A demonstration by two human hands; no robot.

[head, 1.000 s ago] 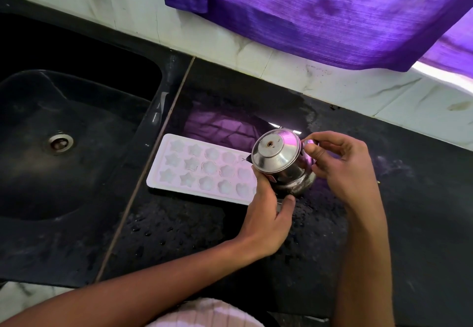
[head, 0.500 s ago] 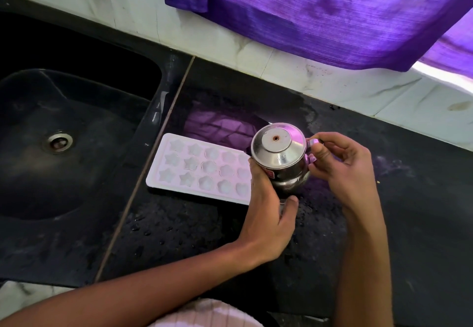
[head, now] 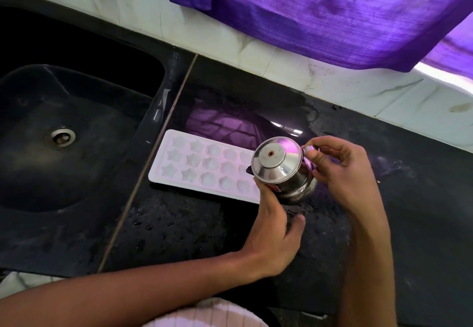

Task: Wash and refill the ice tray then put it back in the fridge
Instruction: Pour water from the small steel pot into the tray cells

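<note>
Head view: the tray [head: 204, 170] is lying flat on the wet counter [head: 409, 198], just beside the sink [head: 76, 134]. A steel pot [head: 281, 170] is being tipped over the tray's right end, its base facing the camera. It is being gripped by the left hand [head: 271, 234] underneath, and its rim pinched by the right hand [head: 343, 173].

Step judged: refilling. No stream is visible. Next, a slow tilt is being called for, moving along the cells.

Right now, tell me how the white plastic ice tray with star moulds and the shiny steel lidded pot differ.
The white plastic ice tray lies flat and untouched; the shiny steel lidded pot is gripped by the left hand, with the right hand pinching its side handle. The tray is matte, low and rectangular; the pot is round and reflective. Both sit on the wet black counter.
</note>
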